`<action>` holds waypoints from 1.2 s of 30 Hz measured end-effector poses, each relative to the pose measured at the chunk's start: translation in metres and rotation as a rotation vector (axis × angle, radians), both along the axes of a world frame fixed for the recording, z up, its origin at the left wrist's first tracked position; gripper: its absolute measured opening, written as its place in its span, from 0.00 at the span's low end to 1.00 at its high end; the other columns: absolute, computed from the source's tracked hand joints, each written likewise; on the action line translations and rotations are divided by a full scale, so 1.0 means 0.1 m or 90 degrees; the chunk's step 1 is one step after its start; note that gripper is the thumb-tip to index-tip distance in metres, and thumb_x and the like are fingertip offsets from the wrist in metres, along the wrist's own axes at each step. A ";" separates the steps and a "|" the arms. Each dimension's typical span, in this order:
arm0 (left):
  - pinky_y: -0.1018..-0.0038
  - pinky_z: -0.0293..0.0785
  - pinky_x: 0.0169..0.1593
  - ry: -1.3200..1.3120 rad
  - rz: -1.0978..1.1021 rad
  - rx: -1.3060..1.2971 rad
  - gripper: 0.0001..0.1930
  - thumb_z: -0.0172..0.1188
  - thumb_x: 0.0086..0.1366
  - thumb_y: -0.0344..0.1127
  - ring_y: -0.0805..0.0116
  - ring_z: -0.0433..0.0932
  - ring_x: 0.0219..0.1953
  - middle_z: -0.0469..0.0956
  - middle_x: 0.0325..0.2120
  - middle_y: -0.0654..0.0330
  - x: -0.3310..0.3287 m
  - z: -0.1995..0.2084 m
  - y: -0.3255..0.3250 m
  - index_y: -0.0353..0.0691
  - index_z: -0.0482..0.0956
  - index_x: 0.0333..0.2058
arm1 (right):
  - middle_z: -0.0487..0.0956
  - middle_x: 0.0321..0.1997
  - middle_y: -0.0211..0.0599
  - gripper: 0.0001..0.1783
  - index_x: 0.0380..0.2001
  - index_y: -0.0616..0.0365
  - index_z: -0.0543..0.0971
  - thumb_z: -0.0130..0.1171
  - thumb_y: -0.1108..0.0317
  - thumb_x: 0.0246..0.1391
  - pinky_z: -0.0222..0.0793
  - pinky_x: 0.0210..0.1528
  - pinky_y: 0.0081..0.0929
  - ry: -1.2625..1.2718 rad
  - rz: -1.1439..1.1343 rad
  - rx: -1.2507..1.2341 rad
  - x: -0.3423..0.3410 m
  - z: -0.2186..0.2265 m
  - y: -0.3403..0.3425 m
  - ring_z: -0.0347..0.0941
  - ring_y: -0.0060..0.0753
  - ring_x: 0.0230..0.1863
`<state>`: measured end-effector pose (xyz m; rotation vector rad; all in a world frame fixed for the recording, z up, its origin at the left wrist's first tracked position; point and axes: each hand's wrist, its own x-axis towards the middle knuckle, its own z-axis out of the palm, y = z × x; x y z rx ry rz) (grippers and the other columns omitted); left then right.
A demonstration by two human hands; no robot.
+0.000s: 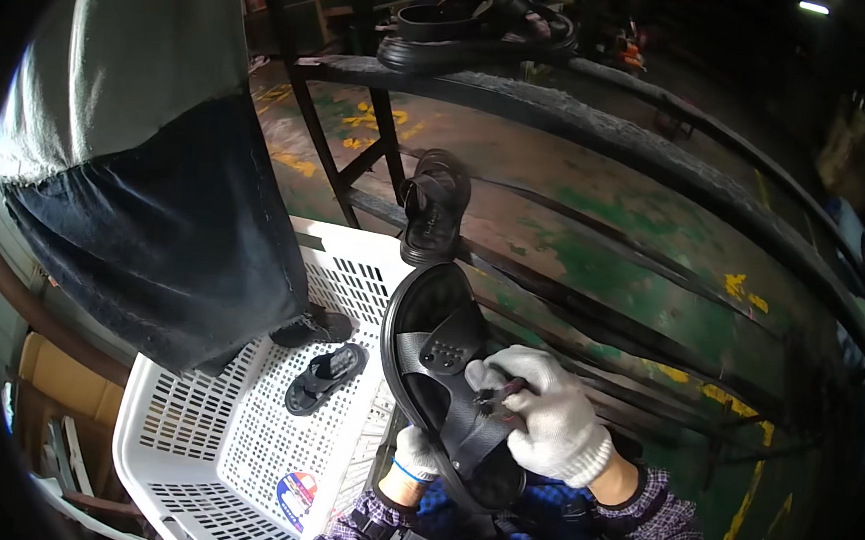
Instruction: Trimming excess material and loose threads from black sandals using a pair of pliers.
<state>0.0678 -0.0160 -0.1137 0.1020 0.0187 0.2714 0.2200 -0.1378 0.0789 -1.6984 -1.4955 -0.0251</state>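
Left hand (417, 454) grips sandal (450, 382) by sole edge, fingers mostly hidden; right hand (557, 416) pinches dark piece (513, 387) at strap (479, 440). Strap work judged unfinished. Farther: basket sandal (327, 379), rack sandals (439, 210); their stage unclear.

No words or numbers can be read. A round label (297, 499) in red, white and blue is stuck inside the white basket (128, 459) (its print is too small to be made out). On the green-patched floor (609, 257), yellow markings (374, 117) are painted, by which lines and broken patches are formed.
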 end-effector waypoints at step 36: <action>0.58 0.78 0.46 0.209 -0.190 0.063 0.22 0.57 0.49 0.23 0.51 0.79 0.41 0.74 0.39 0.53 0.11 0.71 -0.55 0.35 0.71 0.47 | 0.74 0.49 0.49 0.11 0.28 0.69 0.79 0.66 0.73 0.40 0.73 0.49 0.34 0.220 -0.101 -0.068 -0.55 0.40 -0.88 0.76 0.47 0.47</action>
